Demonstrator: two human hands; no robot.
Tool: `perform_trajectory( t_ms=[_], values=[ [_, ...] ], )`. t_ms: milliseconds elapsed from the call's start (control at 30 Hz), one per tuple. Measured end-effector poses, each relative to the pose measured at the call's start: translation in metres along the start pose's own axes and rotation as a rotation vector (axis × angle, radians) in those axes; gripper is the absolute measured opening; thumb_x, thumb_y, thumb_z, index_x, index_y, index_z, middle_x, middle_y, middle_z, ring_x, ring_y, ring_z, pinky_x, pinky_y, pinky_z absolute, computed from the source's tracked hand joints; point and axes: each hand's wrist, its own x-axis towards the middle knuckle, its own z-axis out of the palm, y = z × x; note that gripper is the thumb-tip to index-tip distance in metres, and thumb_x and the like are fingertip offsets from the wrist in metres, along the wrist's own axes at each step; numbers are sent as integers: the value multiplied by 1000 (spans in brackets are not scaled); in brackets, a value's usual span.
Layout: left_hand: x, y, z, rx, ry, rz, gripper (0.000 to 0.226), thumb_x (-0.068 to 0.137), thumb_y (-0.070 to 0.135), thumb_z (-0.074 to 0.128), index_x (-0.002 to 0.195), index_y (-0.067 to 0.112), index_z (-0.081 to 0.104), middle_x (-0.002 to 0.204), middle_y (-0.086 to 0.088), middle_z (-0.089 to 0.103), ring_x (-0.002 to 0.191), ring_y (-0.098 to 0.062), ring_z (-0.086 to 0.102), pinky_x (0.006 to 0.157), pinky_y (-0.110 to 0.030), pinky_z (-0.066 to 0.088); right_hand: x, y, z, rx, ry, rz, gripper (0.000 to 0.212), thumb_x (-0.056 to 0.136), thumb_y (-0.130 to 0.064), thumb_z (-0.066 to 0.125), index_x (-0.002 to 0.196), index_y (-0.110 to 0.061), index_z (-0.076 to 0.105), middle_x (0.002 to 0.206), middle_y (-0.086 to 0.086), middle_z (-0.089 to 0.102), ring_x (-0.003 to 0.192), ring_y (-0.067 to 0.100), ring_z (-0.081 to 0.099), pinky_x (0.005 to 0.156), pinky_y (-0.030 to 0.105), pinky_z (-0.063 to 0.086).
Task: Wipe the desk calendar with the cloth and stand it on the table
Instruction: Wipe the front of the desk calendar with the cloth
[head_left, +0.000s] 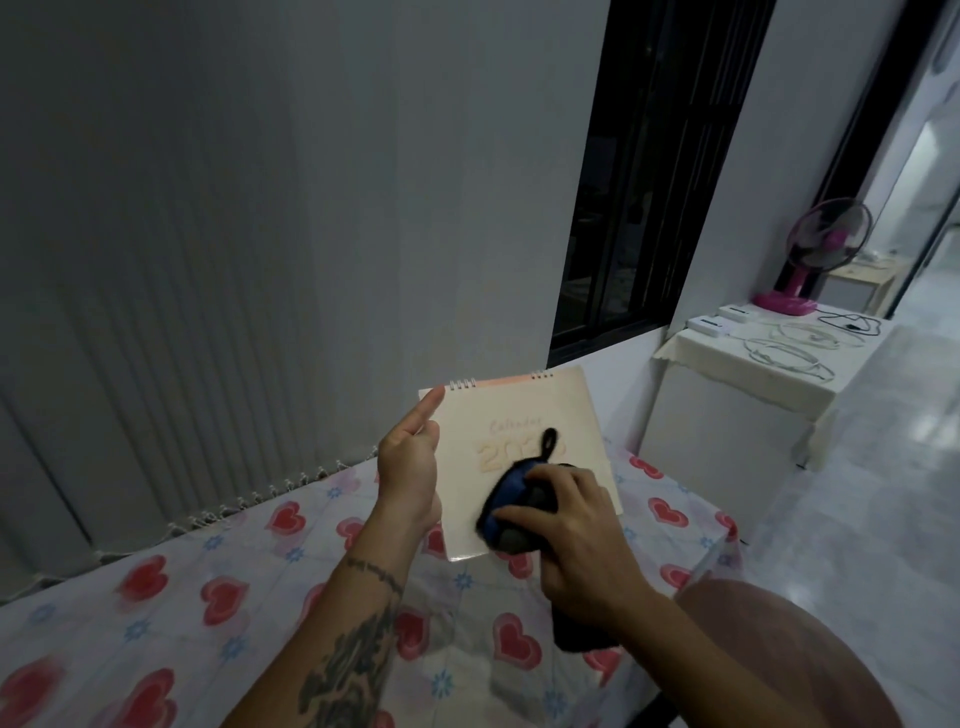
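Right hand (566, 530), cloth (511, 512) over calendar (519, 431)

head cam | forward-down | close over table (156, 597) | single view

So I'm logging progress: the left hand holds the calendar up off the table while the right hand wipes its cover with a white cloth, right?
Not quite. The head view shows the cloth is dark blue and black, not white. The rest holds: the left hand holds the calendar above the table while the right hand wipes its cover.
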Motion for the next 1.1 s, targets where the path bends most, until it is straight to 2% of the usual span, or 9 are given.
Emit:
perform_trajectory(
  t_ms=[133, 267, 367, 467, 567, 733, 800, 933, 1100],
  values=[
    [-4, -1, 0, -12, 26, -9, 43, 104, 13, 43, 105, 35, 79, 93, 3, 75, 82, -30, 55, 68, -38, 49, 13, 19, -6, -70, 122, 223, 48, 73, -19, 67, 120, -27, 67, 132, 13, 51, 113, 35, 45, 88, 48, 44],
    [-14, -7, 12, 156, 12, 121, 42, 104, 10, 42, 104, 34, 76, 102, -2, 72, 60, -5, 55, 49, -18, 47, 34, 20, -12, -130, 158, 374, 58, 76, -23, 68, 132, -27, 54, 136, 13, 42, 114, 33, 38, 90, 46, 40],
    [-22, -11, 20, 233, -23, 234, 32, 101, 11, 51, 107, 35, 71, 121, 6, 69, 98, -8, 67, 81, -26, 60, 35, 7, -8, -143, 147, 264, 58, 73, -33, 70, 128, -30, 54, 135, 10, 45, 115, 32, 40, 91, 45, 40],
    [-24, -10, 21, 258, -51, 292, 30, 96, 7, 60, 114, 29, 71, 122, 5, 70, 117, -17, 63, 100, -39, 55, 36, 2, -5, -164, 144, 182, 56, 73, -37, 72, 126, -30, 55, 134, 10, 48, 113, 33, 45, 89, 47, 44],
    [-19, -9, 18, 213, -18, 282, 33, 97, 3, 59, 109, 30, 74, 119, 4, 72, 113, -18, 66, 97, -39, 56, 43, 11, -10, -166, 184, 275, 61, 72, -28, 72, 130, -28, 53, 135, 12, 46, 113, 34, 44, 89, 47, 43],
    [-13, -12, 6, 29, 17, 177, 39, 96, 5, 59, 92, 38, 80, 96, 2, 78, 70, -9, 73, 55, -22, 57, 40, 30, -14, -179, 212, 465, 64, 75, -22, 67, 137, -26, 49, 136, 13, 41, 113, 32, 37, 90, 43, 38],
    [-13, -14, 6, 18, 3, 172, 41, 97, 5, 59, 91, 39, 80, 98, -1, 78, 74, -11, 74, 58, -25, 58, 39, 29, -13, -208, 208, 487, 65, 74, -22, 65, 137, -26, 48, 137, 11, 39, 114, 31, 35, 91, 42, 37],
    [-14, -17, 15, 91, -55, 202, 37, 98, 7, 57, 96, 38, 79, 115, 1, 75, 107, -22, 70, 89, -41, 59, 38, 10, -8, -152, 204, 428, 63, 72, -24, 64, 134, -30, 49, 138, 10, 38, 116, 32, 36, 93, 44, 38],
    [-16, -18, 21, 86, -71, 187, 38, 100, 8, 51, 96, 34, 78, 117, 4, 72, 108, -16, 67, 90, -35, 58, 44, -7, -4, -129, 170, 218, 57, 75, -31, 71, 129, -36, 53, 138, 7, 41, 115, 29, 40, 91, 42, 41]
  ],
)
